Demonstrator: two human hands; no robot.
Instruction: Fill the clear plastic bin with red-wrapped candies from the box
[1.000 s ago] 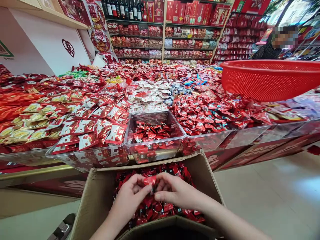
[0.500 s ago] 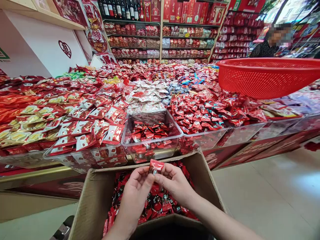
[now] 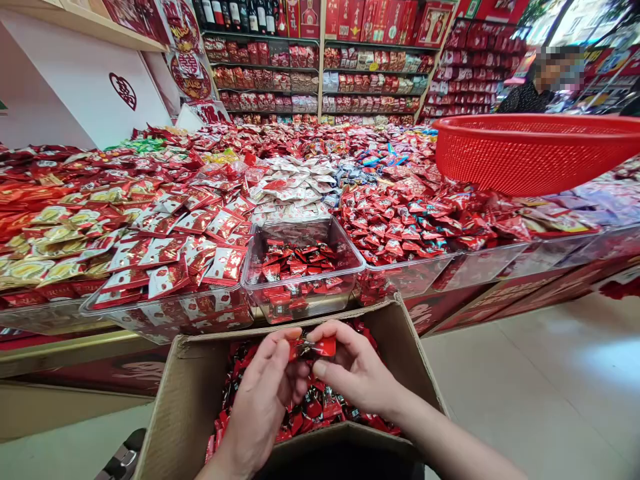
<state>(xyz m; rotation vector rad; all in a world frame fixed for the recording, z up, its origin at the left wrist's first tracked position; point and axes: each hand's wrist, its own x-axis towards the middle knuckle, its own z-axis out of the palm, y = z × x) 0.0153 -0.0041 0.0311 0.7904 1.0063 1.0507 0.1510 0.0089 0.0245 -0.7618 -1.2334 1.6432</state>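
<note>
Both of my hands hover over an open cardboard box [image 3: 175,407] filled with small red wrapped candies [image 3: 320,407]. My left hand [image 3: 265,393] and my right hand [image 3: 353,370] pinch the two ends of one red candy packet [image 3: 313,347] between them, held level above the box. Just beyond the box stands a clear plastic bin [image 3: 300,267] partly filled with the same red candies.
A wide display counter holds heaps of red, gold and white packets in clear bins [image 3: 165,313]. A red mesh basket [image 3: 530,150] rests on the right of the counter. Shelves of red boxes and bottles [image 3: 320,60] line the back. Another person [image 3: 545,83] stands at the far right. Tiled floor [image 3: 540,387] lies to the right.
The candy packet was lifted out of the box and turned from upright to lying level between my two hands. My hands stay over the box.
</note>
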